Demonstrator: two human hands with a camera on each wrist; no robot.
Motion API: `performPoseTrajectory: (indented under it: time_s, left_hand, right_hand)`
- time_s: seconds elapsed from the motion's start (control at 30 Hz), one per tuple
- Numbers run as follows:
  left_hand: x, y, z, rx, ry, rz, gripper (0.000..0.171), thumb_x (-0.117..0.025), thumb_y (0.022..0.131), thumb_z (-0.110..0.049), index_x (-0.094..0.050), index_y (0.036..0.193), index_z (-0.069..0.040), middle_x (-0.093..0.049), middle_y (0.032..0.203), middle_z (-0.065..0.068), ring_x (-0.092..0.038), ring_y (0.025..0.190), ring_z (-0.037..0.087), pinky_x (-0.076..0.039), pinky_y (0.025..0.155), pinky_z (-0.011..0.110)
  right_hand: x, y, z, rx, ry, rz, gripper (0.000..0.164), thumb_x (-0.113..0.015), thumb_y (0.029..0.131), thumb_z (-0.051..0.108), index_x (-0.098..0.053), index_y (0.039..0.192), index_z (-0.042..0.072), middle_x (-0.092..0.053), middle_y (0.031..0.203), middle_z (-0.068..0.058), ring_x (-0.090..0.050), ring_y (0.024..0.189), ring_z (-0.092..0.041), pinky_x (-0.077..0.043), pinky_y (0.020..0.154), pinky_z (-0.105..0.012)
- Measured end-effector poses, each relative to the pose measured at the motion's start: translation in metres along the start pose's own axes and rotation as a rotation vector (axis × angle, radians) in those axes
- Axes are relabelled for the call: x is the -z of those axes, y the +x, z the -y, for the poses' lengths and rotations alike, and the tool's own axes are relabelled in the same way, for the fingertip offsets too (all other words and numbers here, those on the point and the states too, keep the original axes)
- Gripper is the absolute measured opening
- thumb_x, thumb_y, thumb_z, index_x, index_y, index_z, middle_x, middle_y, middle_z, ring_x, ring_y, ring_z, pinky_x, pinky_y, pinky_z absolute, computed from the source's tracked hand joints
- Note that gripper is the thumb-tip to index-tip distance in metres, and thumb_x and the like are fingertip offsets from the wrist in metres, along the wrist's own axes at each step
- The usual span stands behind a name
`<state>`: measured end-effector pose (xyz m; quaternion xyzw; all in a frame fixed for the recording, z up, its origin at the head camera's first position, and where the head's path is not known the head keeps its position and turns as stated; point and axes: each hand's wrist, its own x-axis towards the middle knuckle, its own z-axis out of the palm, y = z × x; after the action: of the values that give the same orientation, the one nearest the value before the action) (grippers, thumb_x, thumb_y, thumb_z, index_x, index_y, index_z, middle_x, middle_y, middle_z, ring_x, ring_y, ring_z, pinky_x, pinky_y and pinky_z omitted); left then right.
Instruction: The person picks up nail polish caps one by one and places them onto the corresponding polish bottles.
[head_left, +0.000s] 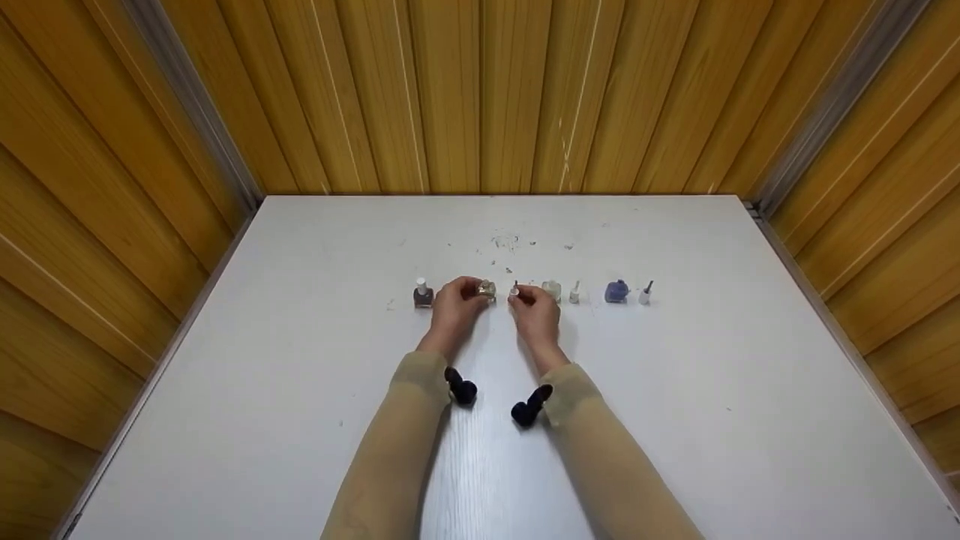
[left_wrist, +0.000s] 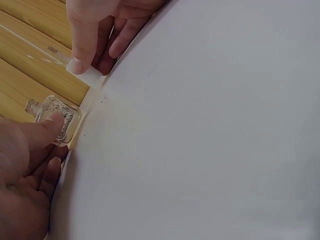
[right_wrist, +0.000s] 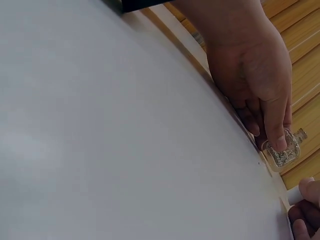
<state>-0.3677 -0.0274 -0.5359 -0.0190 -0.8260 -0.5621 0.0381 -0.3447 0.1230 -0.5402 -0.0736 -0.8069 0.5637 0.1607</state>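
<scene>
My left hand point(head_left: 455, 311) pinches a small clear nail polish bottle point(left_wrist: 62, 117) with silvery glitter inside. Its threaded neck is uncapped, and it stands at the table surface. In my right hand point(head_left: 537, 315), thumb and fingers pinch a white nail polish cap point(left_wrist: 86, 74) whose brush points upward. A short gap separates cap and bottle. Left of my left hand stands a dark nail polish bottle point(head_left: 423, 294) with its white cap on. Just beyond my right hand is a pale uncapped bottle point(head_left: 553, 289), partly hidden by that hand.
Beside the pale bottle stands a white cap point(head_left: 574, 292), brush up. Farther right are a purple bottle point(head_left: 617, 291) and another upturned cap point(head_left: 646, 292). Dark specks mark the white table point(head_left: 675, 420) behind the row. A wood-panelled wall point(head_left: 502, 97) rises at the back edge.
</scene>
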Motion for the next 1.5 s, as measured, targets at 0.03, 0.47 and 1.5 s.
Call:
performPoseTrajectory:
  time_s: [0.03, 0.47, 1.5]
  left_hand:
    - [0.001, 0.000, 0.000, 0.003, -0.005, 0.002, 0.026, -0.076, 0.088, -0.002, -0.073, 0.114, -0.002, -0.076, 0.110, 0.013, -0.069, 0.103, 0.024, -0.055, 0.098, 0.037]
    - [0.013, -0.014, -0.004, -0.007, -0.041, 0.031, 0.023, -0.077, 0.091, -0.006, -0.072, 0.112, 0.001, -0.075, 0.109, 0.017, -0.071, 0.100, 0.025, -0.058, 0.086, 0.031]
    - [0.027, -0.043, -0.013, -0.072, -0.031, 0.045, 0.039, -0.079, 0.089, -0.011, -0.069, 0.126, -0.001, -0.076, 0.115, 0.015, -0.073, 0.102, 0.025, -0.060, 0.091, 0.033]
  right_hand:
    - [0.000, 0.000, 0.001, 0.005, 0.009, 0.003, 0.021, -0.072, 0.092, 0.001, -0.074, 0.112, -0.006, -0.076, 0.110, -0.022, -0.072, 0.105, -0.034, -0.058, 0.095, -0.042]
    - [0.020, 0.000, 0.018, 0.107, 0.010, 0.084, 0.022, -0.074, 0.092, 0.002, -0.074, 0.114, -0.004, -0.076, 0.111, -0.021, -0.073, 0.105, -0.034, -0.061, 0.093, -0.040]
    - [0.066, 0.001, 0.041, 0.342, -0.214, 0.444, 0.022, -0.071, 0.097, 0.010, -0.072, 0.117, 0.002, -0.076, 0.112, -0.017, -0.071, 0.104, -0.032, -0.060, 0.087, -0.044]
